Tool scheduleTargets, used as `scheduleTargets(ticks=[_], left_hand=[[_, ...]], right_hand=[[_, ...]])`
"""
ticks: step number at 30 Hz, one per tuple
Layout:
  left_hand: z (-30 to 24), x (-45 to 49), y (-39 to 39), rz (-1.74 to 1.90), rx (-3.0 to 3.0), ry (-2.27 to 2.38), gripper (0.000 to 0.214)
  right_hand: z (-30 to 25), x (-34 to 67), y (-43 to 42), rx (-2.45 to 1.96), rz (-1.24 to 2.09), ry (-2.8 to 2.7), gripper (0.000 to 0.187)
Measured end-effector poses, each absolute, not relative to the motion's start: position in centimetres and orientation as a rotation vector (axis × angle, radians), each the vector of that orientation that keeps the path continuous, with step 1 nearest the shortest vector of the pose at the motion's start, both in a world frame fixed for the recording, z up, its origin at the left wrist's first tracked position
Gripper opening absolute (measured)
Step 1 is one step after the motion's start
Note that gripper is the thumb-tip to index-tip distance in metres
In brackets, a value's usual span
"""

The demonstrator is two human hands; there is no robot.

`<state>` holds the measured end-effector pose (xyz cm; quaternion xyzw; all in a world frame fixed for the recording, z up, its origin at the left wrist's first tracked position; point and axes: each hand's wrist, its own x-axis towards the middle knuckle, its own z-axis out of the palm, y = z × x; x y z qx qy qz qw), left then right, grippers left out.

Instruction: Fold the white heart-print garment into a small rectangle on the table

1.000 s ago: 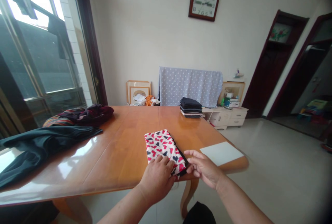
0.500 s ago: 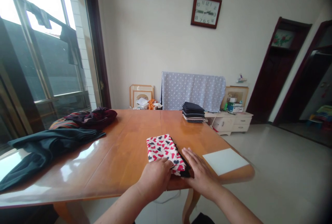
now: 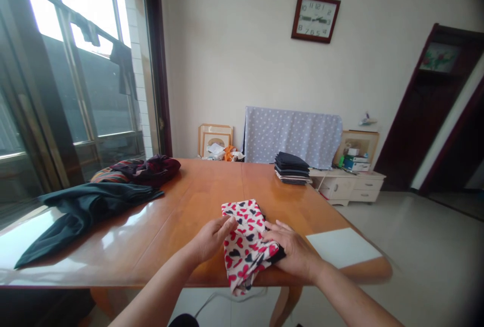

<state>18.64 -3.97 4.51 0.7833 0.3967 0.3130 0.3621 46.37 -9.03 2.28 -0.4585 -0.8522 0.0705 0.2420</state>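
A white garment printed with red and dark hearts lies folded near the table's front edge, its lower part hanging over it. Black fabric shows along its right side. At the garment's left edge is my left hand, closed, with thumb and fingertips together at the cloth. My right hand rests on its right side, fingers stretched out and a little apart, touching both the print and the black fabric.
On the wooden table, a dark green garment and a bundled maroon cloth lie at left. A stack of folded dark clothes stands at the far right corner. A pale sheet lies near the right edge.
The garment's near part has come down toward me over the table edge. My left hand has moved to its left side, and my right hand has moved onto the cloth. The view has turned slightly left.
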Motion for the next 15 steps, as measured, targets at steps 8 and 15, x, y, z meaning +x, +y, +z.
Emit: scheduleTargets(ticks=[8,15], left_hand=[[3.4,17.8,-3.4,0.796,2.061,0.983,0.056],[3.2,17.7,-2.4,0.768,2.171,0.971,0.053]], right_hand=[[4.2,45.7,-8.3,-1.226,0.295,-2.429,0.029],[6.0,45.0,-7.5,-1.168,0.484,-2.411,0.021]])
